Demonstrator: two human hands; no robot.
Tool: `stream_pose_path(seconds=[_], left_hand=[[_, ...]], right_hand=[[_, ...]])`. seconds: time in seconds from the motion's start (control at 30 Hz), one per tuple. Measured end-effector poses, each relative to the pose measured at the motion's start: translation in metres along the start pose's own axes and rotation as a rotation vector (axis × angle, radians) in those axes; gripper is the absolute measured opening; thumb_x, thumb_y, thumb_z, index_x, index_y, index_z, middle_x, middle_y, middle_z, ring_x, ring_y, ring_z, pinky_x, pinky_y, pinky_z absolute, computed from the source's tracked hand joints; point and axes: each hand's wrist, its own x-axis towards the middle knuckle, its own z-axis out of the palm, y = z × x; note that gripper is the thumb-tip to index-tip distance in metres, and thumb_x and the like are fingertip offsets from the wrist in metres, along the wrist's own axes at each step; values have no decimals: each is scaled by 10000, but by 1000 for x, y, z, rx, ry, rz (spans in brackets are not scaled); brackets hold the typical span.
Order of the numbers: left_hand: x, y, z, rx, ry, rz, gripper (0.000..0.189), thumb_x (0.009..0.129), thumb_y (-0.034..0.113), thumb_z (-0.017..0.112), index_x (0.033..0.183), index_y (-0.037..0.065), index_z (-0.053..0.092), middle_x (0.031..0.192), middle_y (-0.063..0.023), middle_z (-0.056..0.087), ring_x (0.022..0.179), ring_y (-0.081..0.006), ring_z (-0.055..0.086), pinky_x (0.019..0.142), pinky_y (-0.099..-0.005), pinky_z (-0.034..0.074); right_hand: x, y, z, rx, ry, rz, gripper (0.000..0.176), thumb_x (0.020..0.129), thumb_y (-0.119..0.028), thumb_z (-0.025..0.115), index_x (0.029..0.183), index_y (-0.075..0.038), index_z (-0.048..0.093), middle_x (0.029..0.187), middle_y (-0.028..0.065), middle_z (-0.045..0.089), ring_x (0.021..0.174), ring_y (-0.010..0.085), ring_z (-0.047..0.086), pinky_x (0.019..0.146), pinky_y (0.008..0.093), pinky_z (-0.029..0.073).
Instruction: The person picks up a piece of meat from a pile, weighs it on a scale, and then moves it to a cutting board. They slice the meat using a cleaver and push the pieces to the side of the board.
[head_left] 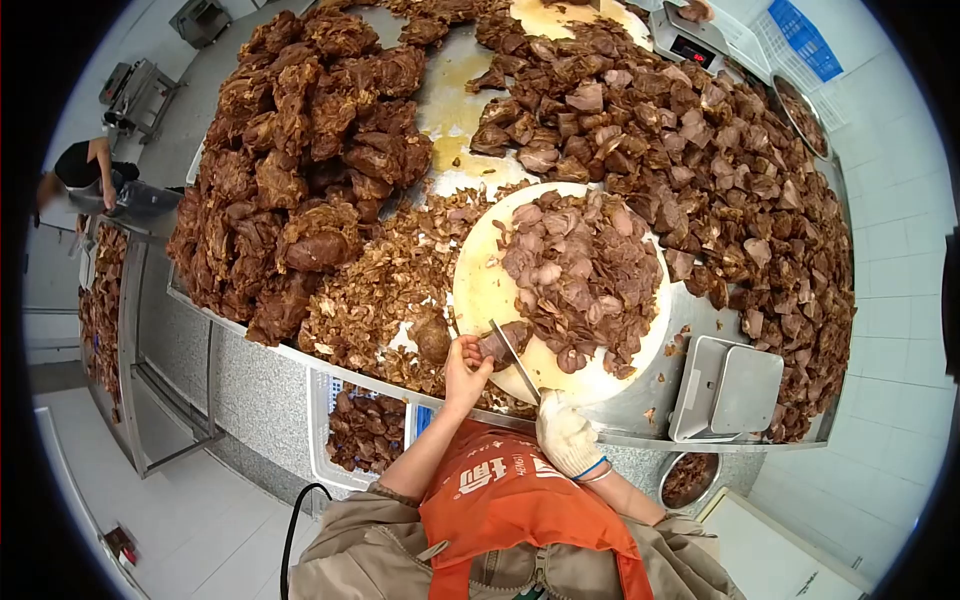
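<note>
My bare left hand [466, 372] has its fingers closed on a dark brown piece of cooked meat [505, 342] at the near left edge of a round, pale cutting board [475, 272]. In a white knit glove, my right hand [567, 434] grips a knife [517, 364], whose handle is hidden in the fist. The narrow blade points away from me and lies against the right side of the piece. A heap of sliced meat [585, 270] covers much of the board, just beyond the knife.
Large cooked chunks [300, 170] are piled at left, with small scraps [370, 310] nearer. Cut pieces [720, 180] spread along the right. A scale [725, 390] stands at the near right. Below the table edge are a white crate [322, 440] and a metal bowl [690, 480]. Another person [105, 180] stands far left.
</note>
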Motion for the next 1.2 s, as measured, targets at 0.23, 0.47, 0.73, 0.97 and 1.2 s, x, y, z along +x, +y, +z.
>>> stream_pose_path(seconds=[0.23,0.47,0.73,0.97,1.2], left_hand=[[0,0,2,5,5,-5,425,775,-34,705,1142,6,496,917,-40,515,787,-99,514,689,-224,485],[0,2,2,-14,14,-13,426,765,-29,713,1134,15,506,899,-31,511,752,-91,507,669,-223,482],[-1,10,3,27,10,8,427,755,-24,707,1132,9,510,930,-42,507,747,-101,509,658,-232,485],[4,20,3,253,-12,98,402,696,-44,659,1073,-24,523,1018,-91,494,712,-164,542,639,-282,502],[5,20,2,329,-37,113,418,693,-45,663,1077,-24,498,1058,-133,493,814,-248,606,700,-327,522]], right_hand=[[7,-5,-17,49,-29,14,96,855,-58,530,934,-34,481,729,134,532,492,240,592,410,359,466],[4,-4,-14,-11,48,-58,92,857,-57,529,929,-27,480,723,138,529,512,257,596,423,361,467],[12,-8,-14,91,-133,40,60,867,-56,490,913,-21,474,712,136,535,499,251,604,416,354,480],[24,-20,-19,-117,-69,26,53,859,-74,503,893,-45,473,700,97,531,491,211,600,394,341,462],[41,-15,1,86,-84,14,69,854,-64,496,914,-30,499,735,132,555,530,233,620,437,332,485]])
